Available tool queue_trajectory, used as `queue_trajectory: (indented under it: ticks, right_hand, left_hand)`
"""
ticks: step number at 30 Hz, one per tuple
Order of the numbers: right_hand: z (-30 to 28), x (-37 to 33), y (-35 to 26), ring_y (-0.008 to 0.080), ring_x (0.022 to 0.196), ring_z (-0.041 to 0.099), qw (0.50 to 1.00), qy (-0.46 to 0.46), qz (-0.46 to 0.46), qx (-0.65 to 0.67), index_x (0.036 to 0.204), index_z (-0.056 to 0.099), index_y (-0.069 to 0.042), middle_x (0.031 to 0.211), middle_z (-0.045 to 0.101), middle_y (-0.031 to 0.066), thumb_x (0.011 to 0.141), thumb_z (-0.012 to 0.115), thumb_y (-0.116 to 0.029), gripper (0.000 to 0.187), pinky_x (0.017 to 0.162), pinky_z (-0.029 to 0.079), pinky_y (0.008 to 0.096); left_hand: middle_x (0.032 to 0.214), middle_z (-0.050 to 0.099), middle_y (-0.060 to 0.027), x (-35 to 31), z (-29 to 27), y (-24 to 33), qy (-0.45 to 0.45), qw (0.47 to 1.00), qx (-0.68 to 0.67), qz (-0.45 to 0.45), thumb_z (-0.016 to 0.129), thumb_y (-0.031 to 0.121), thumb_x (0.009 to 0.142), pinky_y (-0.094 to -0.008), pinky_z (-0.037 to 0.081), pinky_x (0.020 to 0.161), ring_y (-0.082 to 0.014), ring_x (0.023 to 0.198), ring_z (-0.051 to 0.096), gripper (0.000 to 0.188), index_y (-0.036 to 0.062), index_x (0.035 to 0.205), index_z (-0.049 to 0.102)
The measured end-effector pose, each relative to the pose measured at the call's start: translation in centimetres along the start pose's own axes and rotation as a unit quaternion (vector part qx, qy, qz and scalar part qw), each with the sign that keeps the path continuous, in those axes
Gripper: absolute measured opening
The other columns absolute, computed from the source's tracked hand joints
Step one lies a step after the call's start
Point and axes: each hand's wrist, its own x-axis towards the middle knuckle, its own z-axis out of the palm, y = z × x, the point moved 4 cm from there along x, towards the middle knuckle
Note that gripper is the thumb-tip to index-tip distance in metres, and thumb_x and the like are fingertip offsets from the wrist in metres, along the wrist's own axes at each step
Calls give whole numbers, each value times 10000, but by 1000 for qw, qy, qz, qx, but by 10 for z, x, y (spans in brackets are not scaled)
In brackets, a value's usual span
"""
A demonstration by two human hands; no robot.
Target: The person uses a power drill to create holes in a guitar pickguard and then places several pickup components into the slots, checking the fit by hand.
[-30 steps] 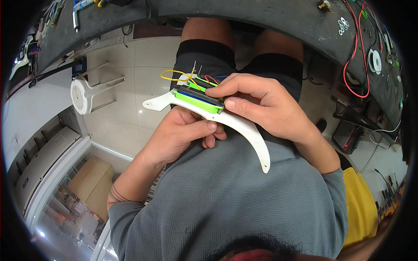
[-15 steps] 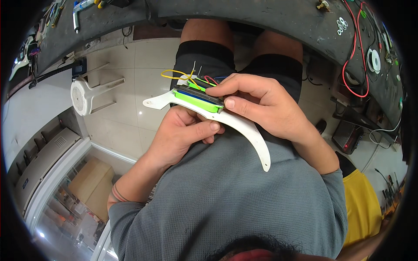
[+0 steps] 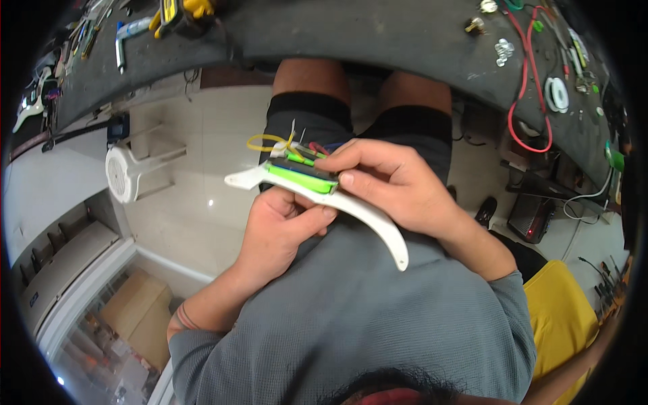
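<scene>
Both hands work over the lap below the dark workbench (image 3: 405, 40): left hand (image 3: 283, 229) cups the curved white plastic arm (image 3: 364, 212) from beneath as support — right hand (image 3: 398, 185) pinches the green battery pack (image 3: 300, 179) onto it, colored wires (image 3: 290, 145) trailing free.

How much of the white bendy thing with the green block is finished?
Looks done: the green block already sits on the curved white frame, with yellow and red wires at its far end. In hand: the left hand holds the frame from below while the right hand presses on the block. Left, probably: the wires stick out loose, so they likely need tidying or joining.
</scene>
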Motion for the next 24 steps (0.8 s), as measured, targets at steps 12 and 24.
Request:
queue_trajectory:
  ticks: [12,24]
  right_hand:
    - [11,1,-5,131,1026,667,1000,25,-7,-16,1130,675,-9,1100,696,71,1013,757,-129,186,900,538,314]
    - [9,2,3,158,1083,666,999,31,-24,-13,986,625,-24,1136,691,105,1007,778,-148,198,975,544,334]
  left_hand:
    - [1038,744,-169,13,-12,-10,-92,983,-144,-64,670,69,1011,-324,589,822,-214,885,724,243,-34,1231,671]
    - [952,742,-109,14,-15,-23,-64,992,-112,-9,703,68,1009,-301,557,763,-155,833,694,130,9,1123,684]
